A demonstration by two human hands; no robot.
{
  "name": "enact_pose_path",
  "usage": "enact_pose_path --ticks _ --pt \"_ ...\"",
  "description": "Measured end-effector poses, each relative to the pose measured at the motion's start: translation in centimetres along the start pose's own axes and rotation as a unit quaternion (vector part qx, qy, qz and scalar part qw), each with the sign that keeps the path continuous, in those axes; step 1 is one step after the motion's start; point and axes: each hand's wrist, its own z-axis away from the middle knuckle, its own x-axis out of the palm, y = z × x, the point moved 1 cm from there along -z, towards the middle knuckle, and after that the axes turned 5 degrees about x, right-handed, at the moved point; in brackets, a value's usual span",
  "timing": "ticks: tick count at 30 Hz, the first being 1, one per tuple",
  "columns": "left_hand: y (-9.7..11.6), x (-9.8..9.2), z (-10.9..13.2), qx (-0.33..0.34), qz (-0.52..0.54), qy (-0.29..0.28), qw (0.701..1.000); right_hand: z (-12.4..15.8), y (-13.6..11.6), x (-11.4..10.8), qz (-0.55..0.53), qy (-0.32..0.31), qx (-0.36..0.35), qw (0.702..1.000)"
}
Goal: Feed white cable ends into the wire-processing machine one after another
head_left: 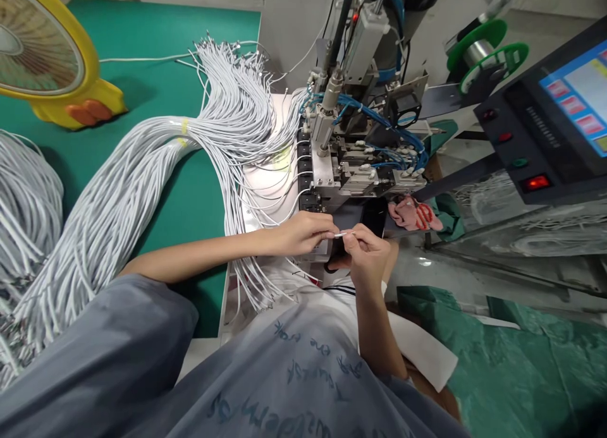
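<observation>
In front of the machine, my left hand [308, 231] is closed in a pinch on a thin white cable [340, 234]. Close beside it, my right hand [367, 248] pinches the same cable's end between thumb and fingers. The tip itself is too small to make out. Just beyond my hands stands the soldering-type machine [327, 166], with black slots along its left side that hold several white cable ends. A large bundle of white cables [237, 103] lies to the left of the machine and spills down past my left forearm.
A yellow fan [90, 46] stands on the green table [156, 21] at left, near more cable bundles [28, 204]. At right are a control panel [545, 115] with a lit screen, a green wire spool [478, 51], a pink cloth [412, 213] and green sheeting [526, 362].
</observation>
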Motion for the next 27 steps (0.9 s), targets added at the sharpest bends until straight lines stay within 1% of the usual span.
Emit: enact_pose_path --ticks 4,6,8,12,13,15,17,19,21,22,23,25,27 --pt "0.2 -0.2 -0.1 -0.006 -0.041 -0.044 0.998 -0.1 -0.8 -0.2 0.04 -0.031 0.006 0.999" --pt "0.2 -0.3 -0.2 -0.002 -0.068 -0.055 0.996 -0.2 -0.9 -0.2 0.055 -0.027 -0.004 0.998" --pt "0.3 -0.3 -0.2 0.006 -0.079 -0.042 0.996 -0.1 -0.5 0.2 0.047 0.002 -0.011 0.999" --pt "0.5 0.1 0.0 0.027 -0.07 0.001 0.997 0.5 0.6 1.5 -0.004 0.059 -0.015 0.998" --pt "0.5 0.1 0.0 0.031 -0.07 0.006 0.997 0.6 0.6 1.7 -0.005 0.065 -0.02 0.998" --pt "0.5 0.0 0.0 0.041 -0.091 0.003 0.995 0.7 0.2 1.6 0.031 0.071 -0.038 0.996" --pt "0.3 -0.4 0.0 0.054 -0.157 -0.018 0.986 0.5 -0.6 1.0 0.102 0.055 -0.054 0.992" --pt "0.0 -0.7 -0.1 0.078 -0.242 -0.041 0.966 0.1 -1.2 0.4 0.17 0.017 -0.056 0.984" --pt "-0.2 -0.7 -0.1 0.096 -0.294 -0.046 0.95 -0.2 -1.4 0.0 0.195 -0.018 -0.052 0.979" --pt "-0.3 -0.6 0.0 0.095 -0.296 -0.039 0.95 -0.3 -1.3 0.0 0.189 -0.023 -0.051 0.98" --pt "-0.3 -0.4 0.0 0.084 -0.28 -0.029 0.956 -0.3 -1.1 0.2 0.174 -0.015 -0.053 0.983" --pt "-0.3 0.0 0.1 0.042 -0.215 -0.005 0.976 -0.2 -0.5 0.7 0.13 0.02 -0.054 0.99" --pt "-0.2 0.4 0.2 0.004 -0.139 0.002 0.99 -0.1 0.3 1.3 0.095 0.052 -0.04 0.993"
